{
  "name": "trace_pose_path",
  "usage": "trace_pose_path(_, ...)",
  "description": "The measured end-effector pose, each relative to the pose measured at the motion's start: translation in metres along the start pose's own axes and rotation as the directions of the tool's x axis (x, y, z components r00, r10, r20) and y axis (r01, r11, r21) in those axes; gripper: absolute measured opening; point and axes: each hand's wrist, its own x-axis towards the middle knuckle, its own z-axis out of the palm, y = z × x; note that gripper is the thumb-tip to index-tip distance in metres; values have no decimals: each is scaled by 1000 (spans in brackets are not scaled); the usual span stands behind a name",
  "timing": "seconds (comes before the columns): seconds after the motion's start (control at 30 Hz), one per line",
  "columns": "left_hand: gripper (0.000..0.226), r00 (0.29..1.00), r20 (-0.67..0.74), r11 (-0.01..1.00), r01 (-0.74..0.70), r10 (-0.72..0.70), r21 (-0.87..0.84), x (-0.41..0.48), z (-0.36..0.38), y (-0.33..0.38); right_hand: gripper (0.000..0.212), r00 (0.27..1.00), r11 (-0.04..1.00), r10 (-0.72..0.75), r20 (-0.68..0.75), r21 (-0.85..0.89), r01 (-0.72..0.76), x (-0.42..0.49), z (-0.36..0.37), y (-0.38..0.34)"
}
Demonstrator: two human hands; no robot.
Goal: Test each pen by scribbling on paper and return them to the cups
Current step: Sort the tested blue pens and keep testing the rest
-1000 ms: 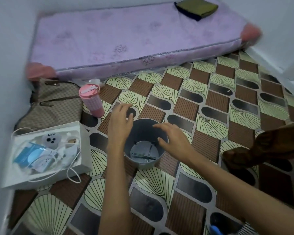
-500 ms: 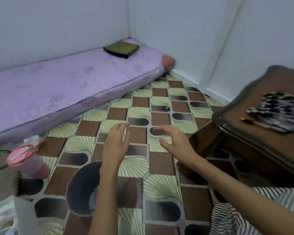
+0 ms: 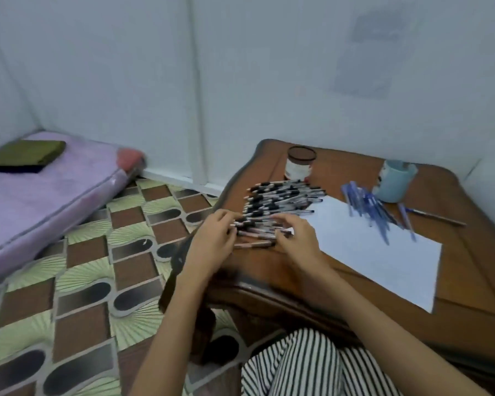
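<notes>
Curling fingers of left hand [image 3: 215, 235] and right hand [image 3: 295, 237] over black pen pile [image 3: 280, 204] directly beneath; pinch not discernible. Risking nudging loose pens off table edge [image 3: 269, 285] just behind fingers.

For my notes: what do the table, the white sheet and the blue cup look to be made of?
Table: wood with glossy varnish, judging by red-brown grain, shaped rim and sheen.
White sheet: thin matte paper, lying flat with crisp edges.
Blue cup: plastic or glazed ceramic; smooth pale-blue wall, but blur leaves it open.
</notes>
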Motion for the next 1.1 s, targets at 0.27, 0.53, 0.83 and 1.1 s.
trace_pose_path(0.27, 31, 970, 136, 974, -187, 204, -128, 88, 128, 81, 31, 949, 986, 143, -281, -45, -162, 22, -113, 129)
trace_pose_path(0.53, 32, 937, 192, 944, -248, 291, -216, 152, 228, 123, 25, 871, 946, 129, -473, -206, -252, 31, -177, 231)
trace_pose_path(0.83, 32, 953, 119, 930, -239, 280, -278, 164, 270, 117, 33, 763, 778, 280, -583, -327, -536, 61, -217, 296)
trace_pose_path(1.1, 26, 973, 87, 911, -168, 216, -377, 171, 270, 117, 22, 799, 658, 273, -535, -502, -561, 66, -216, 299)
